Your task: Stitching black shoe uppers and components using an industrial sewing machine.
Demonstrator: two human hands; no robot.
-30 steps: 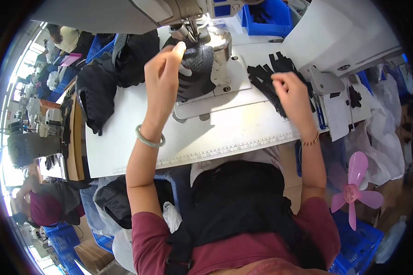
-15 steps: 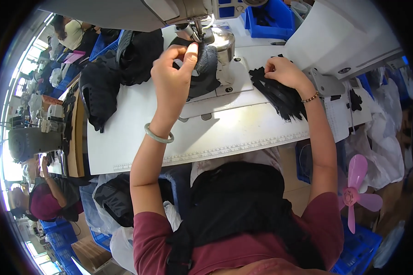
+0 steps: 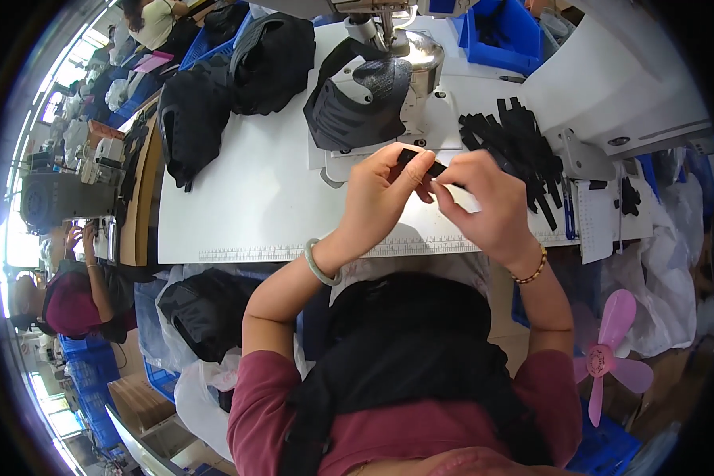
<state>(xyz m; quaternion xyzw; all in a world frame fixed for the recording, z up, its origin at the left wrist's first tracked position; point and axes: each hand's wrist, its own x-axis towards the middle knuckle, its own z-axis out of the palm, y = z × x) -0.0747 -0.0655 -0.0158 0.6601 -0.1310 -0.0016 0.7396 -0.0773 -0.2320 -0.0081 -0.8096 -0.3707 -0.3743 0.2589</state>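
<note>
Both hands meet above the near part of the white sewing table (image 3: pixel 246 214), fingers closed on a short black fabric strip (image 3: pixel 437 168). My left hand (image 3: pixel 377 190) pinches the strip between thumb and fingers, and my right hand (image 3: pixel 488 198) grips its other end. Beyond them a black shoe upper (image 3: pixel 349 111) sits at the sewing machine (image 3: pixel 387 36), right by its needle area. A loose pile of black strips (image 3: pixel 523 147) lies to the right of my hands.
Several black uppers (image 3: pixel 270 63) lie at the far left of the table. A blue bin (image 3: pixel 500 36) stands at the back right. The machine's white body (image 3: pixel 611 87) rises on the right. A pink fan (image 3: pixel 601 361) is low at right. Another person (image 3: pixel 75 305) works at far left.
My left hand has left the upper at the needle and come nearer. My right hand has moved left from the strip pile, and a strip is now held between both hands.
</note>
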